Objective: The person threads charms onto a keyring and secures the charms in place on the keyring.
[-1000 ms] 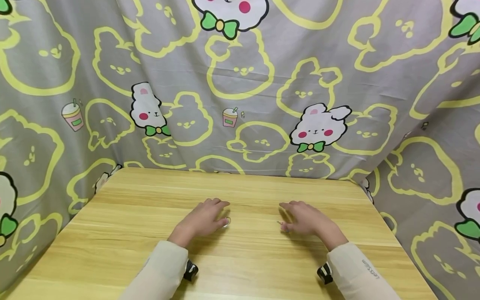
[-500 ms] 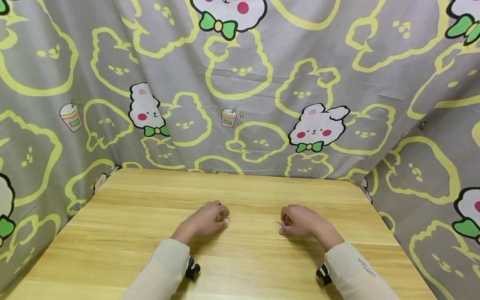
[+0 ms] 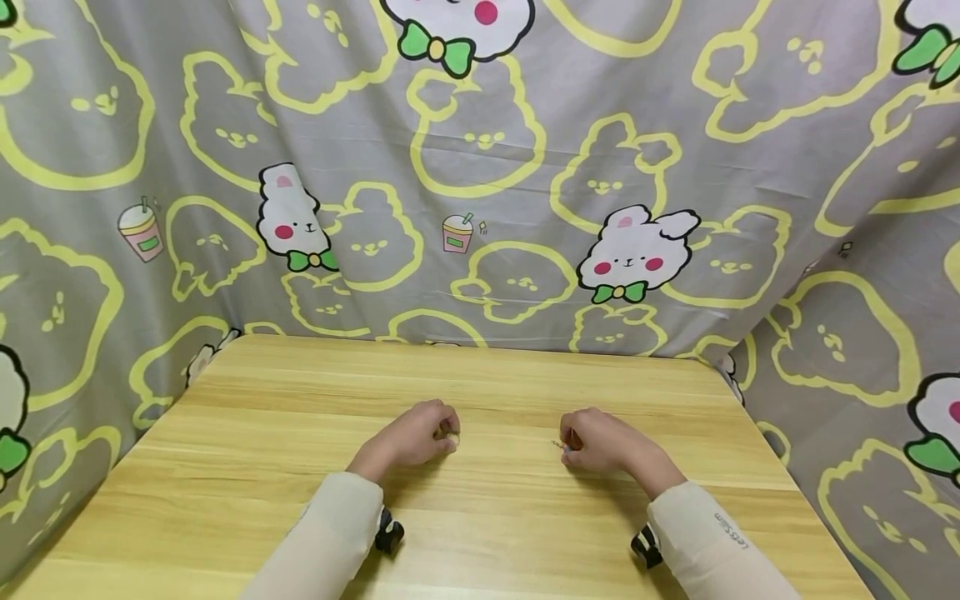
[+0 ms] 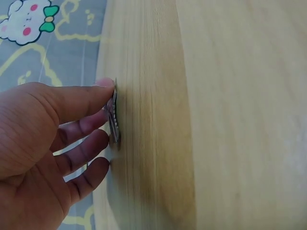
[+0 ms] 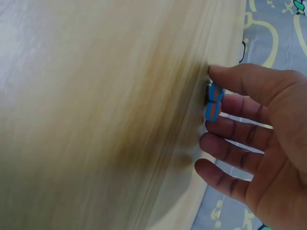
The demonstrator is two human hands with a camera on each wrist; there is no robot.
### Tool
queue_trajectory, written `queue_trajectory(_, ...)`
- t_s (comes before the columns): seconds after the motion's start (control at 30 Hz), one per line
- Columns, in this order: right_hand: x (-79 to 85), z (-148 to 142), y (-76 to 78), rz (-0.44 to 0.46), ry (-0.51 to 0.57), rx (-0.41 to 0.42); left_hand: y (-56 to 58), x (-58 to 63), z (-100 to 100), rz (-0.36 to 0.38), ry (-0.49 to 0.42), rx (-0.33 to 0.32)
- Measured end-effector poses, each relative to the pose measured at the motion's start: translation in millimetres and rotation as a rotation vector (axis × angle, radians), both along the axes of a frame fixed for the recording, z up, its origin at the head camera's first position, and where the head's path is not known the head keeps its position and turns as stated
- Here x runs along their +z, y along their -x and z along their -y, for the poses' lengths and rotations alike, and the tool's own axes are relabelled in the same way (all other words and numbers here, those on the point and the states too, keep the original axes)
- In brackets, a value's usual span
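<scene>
In the head view my left hand point(image 3: 422, 435) is at the table's middle left, thumb and curled fingers drawn together. The left wrist view shows that hand point(image 4: 53, 132) pinching a small silvery metal piece point(image 4: 115, 120), seen nearly edge-on, with a notched edge. Opposite, my right hand point(image 3: 606, 440) holds a small thing with a thin chain-like end point(image 3: 557, 444) sticking out to the left. From the right wrist, blue-and-orange striped bits point(image 5: 214, 103) show between thumb and fingers of my right hand point(image 5: 268, 139). Both pieces are partly hidden by the fingers and close over the wood.
The light wooden table point(image 3: 495, 533) stretches out under both hands. Grey curtains point(image 3: 517, 108) with yellow outlines and white cartoon animals hang behind it and along both sides. Dark wrist cameras point(image 3: 390, 533) sit under the pale sleeves point(image 3: 330, 525).
One second ago both hands had their fingers stretched out over the small pieces. Since then the fingers have curled in and pinched them. Both hands stay in nearly the same places.
</scene>
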State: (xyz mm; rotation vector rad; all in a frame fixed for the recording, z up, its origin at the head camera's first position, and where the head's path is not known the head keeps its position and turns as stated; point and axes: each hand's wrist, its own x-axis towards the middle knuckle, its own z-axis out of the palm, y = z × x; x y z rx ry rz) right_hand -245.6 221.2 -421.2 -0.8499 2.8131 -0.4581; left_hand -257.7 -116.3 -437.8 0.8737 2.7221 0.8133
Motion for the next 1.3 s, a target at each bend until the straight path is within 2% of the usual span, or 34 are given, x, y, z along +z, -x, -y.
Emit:
queue_trajectory(0.37,-0.4,1,2.3,0.022,-0.006,-0.054,1.2,-0.9,0,0.001,-0.036,-0.013)
queue_trajectory(0.67,-0.7,-4,7.6,0.041,0.104,-0.006,2.5,1.0,3,-0.030,-0.024,-0.020)
queue_trajectory(1.03,-0.5,-3,10.5,0.119,0.195,-0.011,4.8,3.1,6,-0.004,-0.050,-0.002)
queue_trajectory(1.3,-1.9,-2,12.3,0.065,0.240,0.007,5.2,3.6,8,0.003,-0.064,0.005)
